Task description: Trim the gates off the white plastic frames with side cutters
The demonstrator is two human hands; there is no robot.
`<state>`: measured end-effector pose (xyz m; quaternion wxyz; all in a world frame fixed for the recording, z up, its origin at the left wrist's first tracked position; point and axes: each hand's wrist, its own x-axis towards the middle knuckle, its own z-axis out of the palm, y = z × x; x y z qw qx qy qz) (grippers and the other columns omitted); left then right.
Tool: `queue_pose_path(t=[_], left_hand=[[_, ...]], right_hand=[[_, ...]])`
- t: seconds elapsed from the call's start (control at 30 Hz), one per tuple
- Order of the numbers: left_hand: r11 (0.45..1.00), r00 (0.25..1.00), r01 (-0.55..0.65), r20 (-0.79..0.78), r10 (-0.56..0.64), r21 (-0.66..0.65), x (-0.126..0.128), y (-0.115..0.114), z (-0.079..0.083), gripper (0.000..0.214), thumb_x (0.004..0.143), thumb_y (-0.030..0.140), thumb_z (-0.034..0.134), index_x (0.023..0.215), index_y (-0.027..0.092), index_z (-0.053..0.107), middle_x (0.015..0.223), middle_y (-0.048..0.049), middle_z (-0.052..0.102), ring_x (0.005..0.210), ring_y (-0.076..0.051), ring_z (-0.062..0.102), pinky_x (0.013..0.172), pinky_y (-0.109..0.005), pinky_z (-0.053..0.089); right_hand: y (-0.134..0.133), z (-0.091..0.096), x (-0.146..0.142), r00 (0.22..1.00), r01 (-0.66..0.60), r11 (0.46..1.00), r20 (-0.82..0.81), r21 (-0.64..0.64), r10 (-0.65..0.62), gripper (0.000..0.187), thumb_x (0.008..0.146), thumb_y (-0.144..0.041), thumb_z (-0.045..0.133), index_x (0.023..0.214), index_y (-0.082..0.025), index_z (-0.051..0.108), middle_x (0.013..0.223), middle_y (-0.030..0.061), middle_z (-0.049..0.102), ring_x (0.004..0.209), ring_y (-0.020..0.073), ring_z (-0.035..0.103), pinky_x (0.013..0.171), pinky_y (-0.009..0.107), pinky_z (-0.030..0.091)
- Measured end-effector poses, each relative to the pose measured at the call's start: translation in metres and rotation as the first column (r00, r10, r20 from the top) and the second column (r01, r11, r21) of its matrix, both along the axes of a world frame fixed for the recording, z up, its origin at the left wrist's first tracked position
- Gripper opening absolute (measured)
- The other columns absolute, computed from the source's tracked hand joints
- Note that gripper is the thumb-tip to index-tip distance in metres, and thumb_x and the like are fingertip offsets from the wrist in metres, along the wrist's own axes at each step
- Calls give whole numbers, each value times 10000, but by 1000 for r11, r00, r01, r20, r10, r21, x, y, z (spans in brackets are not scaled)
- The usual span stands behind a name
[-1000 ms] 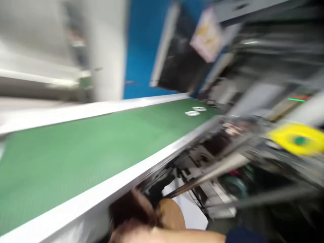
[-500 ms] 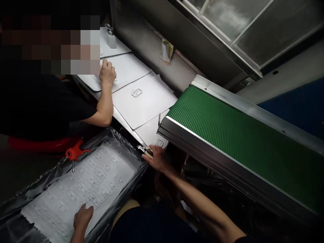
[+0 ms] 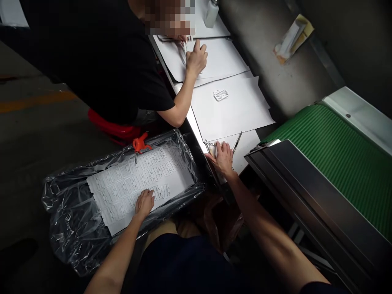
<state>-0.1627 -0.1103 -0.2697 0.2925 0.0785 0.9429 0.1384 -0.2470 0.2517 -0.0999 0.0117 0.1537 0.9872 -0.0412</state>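
My left hand [image 3: 144, 203] rests low over a white sheet [image 3: 180, 179] that bears rows of small thin pale parts [image 3: 122, 185]. Its fingers are loosely bent and a little apart, touching or just above the lowest row; I see nothing in them. At the table edge, my right hand [image 3: 223, 158] lies over a pair of nippers [image 3: 210, 145], thumb and fingers around the handles, which are mostly hidden. The metal jaws stick out to the left. Just right of these fingers a thin pointed metal tool [image 3: 237, 142] lies on the paper.
A box lined with clear plastic [image 3: 73, 220] surrounds the sheet; a red-orange clamp [image 3: 141, 143] sits at its far rim. Green conveyor belt [image 3: 343, 151] at right. A small pile of parts [image 3: 221, 95] lies on white paper. A co-worker's hand [image 3: 196, 58] works further back, near a bottle [image 3: 211, 14].
The view has swung left and down. My right hand has moved with the nippers onto the paper by the table edge. My left hand has shifted toward the right part of the sheet.
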Motion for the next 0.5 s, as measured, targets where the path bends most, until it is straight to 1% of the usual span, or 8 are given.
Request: queue_pose_path(t=[0.07,0.17,0.23,0.37,0.5], left_hand=[[998,998,61,-18,-61,0,-3,11,-6,329,878,232,522,1197,154,498,1229,-102,488,1136,-268,445,930,-467,375],[995,996,80,-26,-82,-54,-11,21,-16,335,859,223,553,1179,135,502,1228,-115,480,1128,-282,449,928,-488,374],[993,996,92,-9,-93,-80,-16,22,-18,301,852,232,566,1133,130,528,1206,-111,493,1117,-281,456,923,-491,378],[988,990,132,67,-127,-75,-21,24,-11,266,858,257,563,1091,131,545,1111,-93,546,1041,-255,510,880,-463,419],[991,982,123,148,-115,-48,-24,37,-3,323,892,291,512,1177,141,495,1041,-84,571,907,-219,567,790,-414,471]], right_hand=[[-8,3,6,998,-9,1000,-62,0,9,740,814,-626,438,1358,-129,372,1402,201,324,1317,337,233,1049,495,209],[-23,11,23,981,-34,999,-192,-37,26,555,870,-512,433,1268,-128,483,1355,168,397,1289,289,294,1052,446,253],[-34,16,39,967,-40,995,-255,-93,15,451,883,-442,445,1194,-131,541,1309,149,451,1262,269,338,1043,431,288],[-56,26,79,954,-52,966,-298,-254,-27,346,882,-361,479,1142,-149,562,1266,122,496,1246,237,373,1044,420,326],[-73,32,121,968,-11,912,-233,-410,-92,288,880,-323,489,1112,-172,569,1237,114,514,1229,226,403,1028,427,364]])
